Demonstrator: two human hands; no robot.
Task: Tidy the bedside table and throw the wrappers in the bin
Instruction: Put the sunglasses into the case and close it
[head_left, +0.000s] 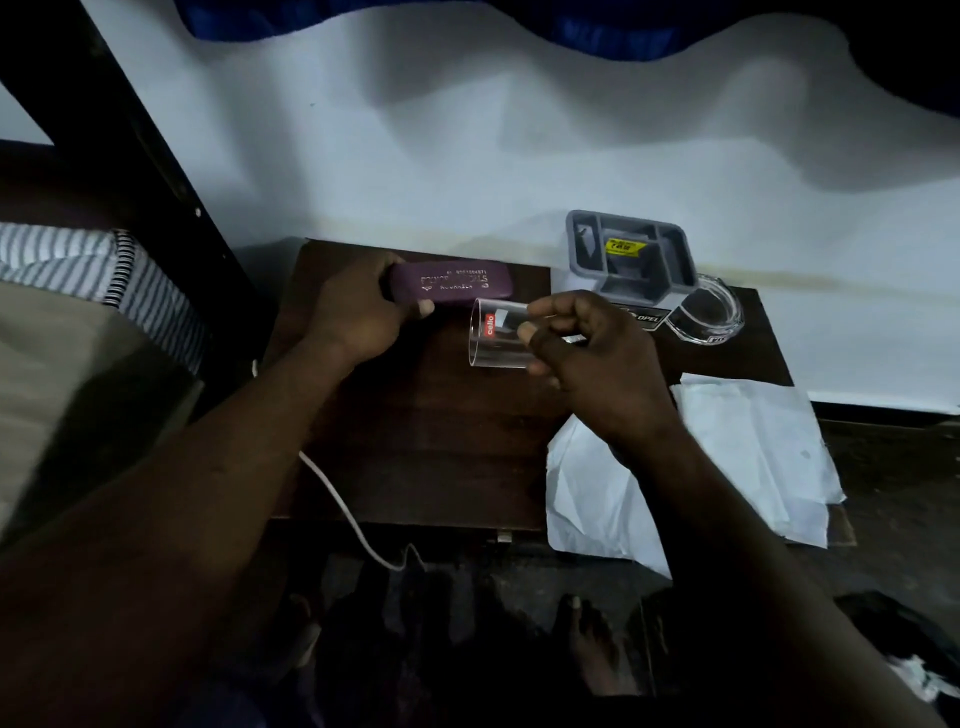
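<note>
My left hand (358, 312) grips a purple spectacle case (457, 283) that lies at the back of the dark wooden bedside table (415, 441). Just right of it, my right hand (587, 358) holds a clear drinking glass (493, 340) with a red label, tipped on its side with its mouth facing left, above the table top. White crumpled paper (727, 457) lies over the table's right front part.
A grey plastic organiser (631, 257) with a yellow sticker stands at the back right beside a clear glass ashtray (711, 312). A white cable (337, 499) trails off the table's front edge. Striped bedding (78, 270) lies to the left, the white wall behind.
</note>
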